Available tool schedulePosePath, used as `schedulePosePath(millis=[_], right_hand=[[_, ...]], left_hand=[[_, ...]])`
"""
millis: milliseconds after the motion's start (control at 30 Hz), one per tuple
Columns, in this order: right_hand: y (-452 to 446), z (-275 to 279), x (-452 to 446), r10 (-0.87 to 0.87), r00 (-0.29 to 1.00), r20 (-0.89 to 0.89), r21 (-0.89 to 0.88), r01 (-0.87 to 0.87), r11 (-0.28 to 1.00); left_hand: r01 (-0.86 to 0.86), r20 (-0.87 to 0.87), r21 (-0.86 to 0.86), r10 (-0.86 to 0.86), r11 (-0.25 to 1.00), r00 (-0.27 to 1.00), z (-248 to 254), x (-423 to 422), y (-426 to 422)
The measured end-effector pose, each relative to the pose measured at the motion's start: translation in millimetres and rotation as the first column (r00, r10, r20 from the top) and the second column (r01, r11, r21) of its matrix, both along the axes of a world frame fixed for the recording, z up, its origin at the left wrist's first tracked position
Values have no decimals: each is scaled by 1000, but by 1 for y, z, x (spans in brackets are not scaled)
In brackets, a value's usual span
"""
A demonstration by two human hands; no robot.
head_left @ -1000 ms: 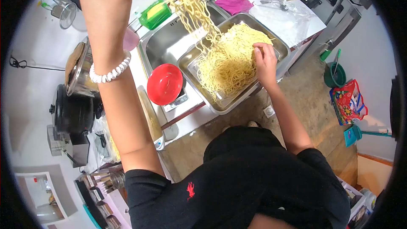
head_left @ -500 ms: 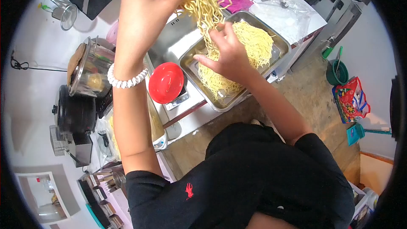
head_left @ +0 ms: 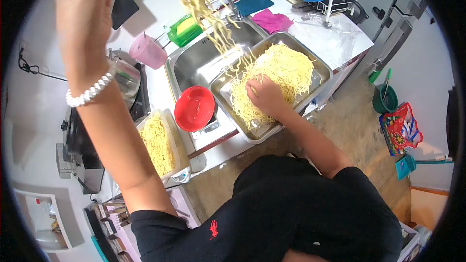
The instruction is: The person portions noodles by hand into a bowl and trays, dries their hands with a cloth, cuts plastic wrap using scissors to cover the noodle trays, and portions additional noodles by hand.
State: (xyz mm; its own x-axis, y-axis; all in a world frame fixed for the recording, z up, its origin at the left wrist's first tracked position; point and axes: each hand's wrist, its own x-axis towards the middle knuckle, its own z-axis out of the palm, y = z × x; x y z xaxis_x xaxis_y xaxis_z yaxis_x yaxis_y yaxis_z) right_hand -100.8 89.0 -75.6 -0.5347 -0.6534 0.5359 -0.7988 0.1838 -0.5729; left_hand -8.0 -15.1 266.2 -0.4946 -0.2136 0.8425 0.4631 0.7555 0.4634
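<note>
High at the upper left, my left hand (head_left: 85, 19), with a white coiled band at the wrist, pinches a bundle of yellow noodles (head_left: 194, 0). The loose strands dangle down toward the metal tray (head_left: 321, 70); the fingertips are partly cut off by the frame's top edge. A large heap of noodles (head_left: 289, 68) lies in that tray. My right hand (head_left: 266, 97) is down on the heap's near left part, its fingers curled into the strands. Left of the tray, a red bowl (head_left: 194, 109) sits on a small scale (head_left: 209, 128).
Behind the tray is a steel sink (head_left: 187, 70). A clear container (head_left: 180, 150) of noodles stands at the counter's left front. Pink cloth (head_left: 272, 20), a green sponge holder (head_left: 184, 31), a pink cup (head_left: 147, 52) and a dish rack (head_left: 335, 6) stand around the sink.
My left hand has swung up and left with the noodles, stretching the bundle out. The right hand has dropped from the hanging strands onto the heap in the tray.
</note>
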Motion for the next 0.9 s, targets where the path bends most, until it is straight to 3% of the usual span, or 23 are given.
schedulePosePath(millis=[33,133,233,533,767,833,900], right_hand=[[3,-1,-1,-33,998,49,216,21,976],[-8,-35,-10,-78,977,-200,-102,58,993],[-5,-23,-9,-43,999,7,-69,43,997],[-4,-24,-12,-14,998,56,-118,21,993],[-6,-27,-13,-6,998,55,-74,10,997],[-7,-28,-14,-15,999,30,-56,16,998],[-7,-29,-14,-15,999,42,-44,17,999]], left_hand=[[19,0,-10,-19,1000,1000,6,2,-3],[-42,-20,-7,41,999,999,27,5,-13],[11,98,27,-14,1000,995,54,20,-29],[-135,3,90,135,987,991,47,53,-42],[-294,9,194,298,936,955,9,89,-71],[-358,88,247,347,900,934,-22,99,-84],[-467,299,256,390,846,871,-62,111,-98]])
